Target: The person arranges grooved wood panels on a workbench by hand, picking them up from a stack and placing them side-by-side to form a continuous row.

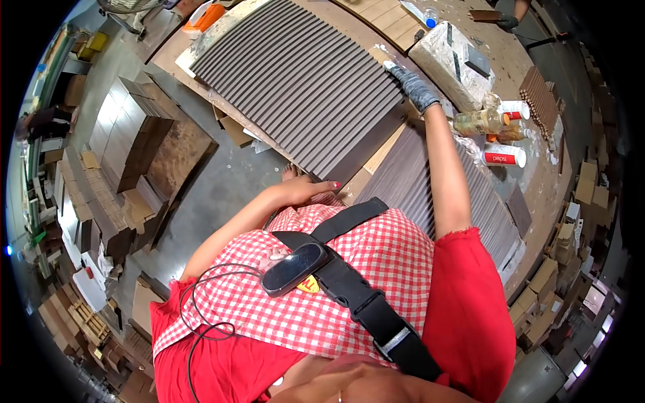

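A broad row of narrow grey-brown strips lies across the work table, its ridges running side by side. My right hand, in a grey glove with pale fingertips, reaches to its far right edge. The gloved fingers are stretched out along that edge. Close to the row's near end is my bare left hand, one red-nailed finger stretched to the right; its other fingers are mostly hidden. A second batch of similar strips lies under and beside my right forearm.
Right of the gloved hand stand a white wrapped block, a bottle and red-and-white cups. An orange tool sits at the far left. Stacked boards rest left of the table. Another person's gloved hand shows far right.
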`<state>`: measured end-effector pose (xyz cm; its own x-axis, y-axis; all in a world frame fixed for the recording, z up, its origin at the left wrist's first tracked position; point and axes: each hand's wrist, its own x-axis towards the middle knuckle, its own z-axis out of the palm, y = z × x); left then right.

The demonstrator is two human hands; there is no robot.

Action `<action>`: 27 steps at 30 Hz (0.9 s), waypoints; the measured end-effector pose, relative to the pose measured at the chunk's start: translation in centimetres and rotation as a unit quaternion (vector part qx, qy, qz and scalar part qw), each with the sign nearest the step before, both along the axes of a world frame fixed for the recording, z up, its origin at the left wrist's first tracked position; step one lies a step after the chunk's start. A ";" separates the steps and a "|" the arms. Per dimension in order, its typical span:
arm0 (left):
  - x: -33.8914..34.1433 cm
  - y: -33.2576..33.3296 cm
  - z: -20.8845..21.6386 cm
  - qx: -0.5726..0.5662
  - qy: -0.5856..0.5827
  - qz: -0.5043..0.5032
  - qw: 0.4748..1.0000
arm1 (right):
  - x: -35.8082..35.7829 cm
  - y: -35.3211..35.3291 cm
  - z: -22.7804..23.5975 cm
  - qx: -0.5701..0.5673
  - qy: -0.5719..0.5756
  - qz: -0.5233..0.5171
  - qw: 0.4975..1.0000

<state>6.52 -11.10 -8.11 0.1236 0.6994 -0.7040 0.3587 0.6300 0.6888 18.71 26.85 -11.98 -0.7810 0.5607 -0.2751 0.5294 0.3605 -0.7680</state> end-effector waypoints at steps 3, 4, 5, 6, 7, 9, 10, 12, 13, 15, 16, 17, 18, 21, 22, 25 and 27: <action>0.4 0.4 -1.2 -0.058 -0.009 -0.063 0.996 | -0.1 -0.4 0.6 -0.017 -0.014 -0.012 1.000; 0.9 -0.4 -3.1 0.059 0.020 -0.085 0.994 | 0.6 0.4 -0.2 -0.011 0.016 -0.017 1.000; 1.2 -0.7 -4.3 0.175 0.046 -0.105 0.978 | 1.3 0.9 -0.7 -0.006 0.045 -0.022 0.999; 1.2 -0.8 -4.2 0.170 0.047 -0.099 0.979 | -0.4 -0.5 1.2 -0.062 -0.040 -0.042 0.996; 1.3 -0.5 -3.5 0.117 0.013 -0.087 0.989 | -0.6 -1.0 2.0 -0.061 -0.041 -0.043 0.996; 1.2 -0.1 -3.2 0.062 -0.021 -0.076 0.995 | -0.8 -1.8 3.1 0.017 -0.053 -0.034 0.998; 1.3 0.0 -3.4 0.067 -0.002 -0.090 0.994 | -1.2 -3.1 4.8 0.051 -0.062 -0.053 0.995; 1.5 0.2 -3.6 0.073 0.017 -0.109 0.991 | -1.4 -2.3 4.1 0.013 -0.057 -0.077 0.995; 1.7 0.4 -3.7 0.091 0.045 -0.117 0.988 | -1.2 -1.8 3.7 -0.023 -0.050 -0.101 0.993; 1.7 0.5 -3.8 0.108 0.073 -0.124 0.984 | -1.1 -1.2 3.4 -0.011 -0.032 -0.090 0.995; 1.6 0.5 -3.7 0.088 0.060 -0.124 0.987 | -1.4 -1.0 3.4 -0.037 -0.070 -0.093 0.992; 1.5 0.4 -3.6 0.067 0.047 -0.123 0.989 | -1.6 -0.9 3.4 -0.064 -0.108 -0.095 0.988; 1.4 0.5 -3.4 0.067 0.049 -0.123 0.989 | -1.9 -1.6 3.6 -0.035 -0.102 -0.121 0.987; 1.3 1.0 -3.0 -0.026 0.008 -0.051 0.998 | -0.9 -0.5 0.2 0.006 0.085 -0.137 0.987; 1.5 1.7 -3.0 -0.050 0.007 -0.043 0.998 | 1.8 2.3 -2.2 -0.001 0.090 -0.186 0.978; 0.9 0.3 -4.2 -0.086 -0.026 0.054 0.995 | 2.8 0.4 -1.4 0.010 0.209 -0.299 0.931; 0.4 -0.4 -2.4 -0.044 -0.047 0.081 0.995 | 2.7 -1.1 -0.3 0.027 0.197 -0.312 0.929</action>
<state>6.88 -11.48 -10.56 0.0825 0.6516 -0.7541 0.1839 0.7337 0.6541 21.36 25.74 -12.30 -0.3328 0.9430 0.0047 0.3305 0.1213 -0.9360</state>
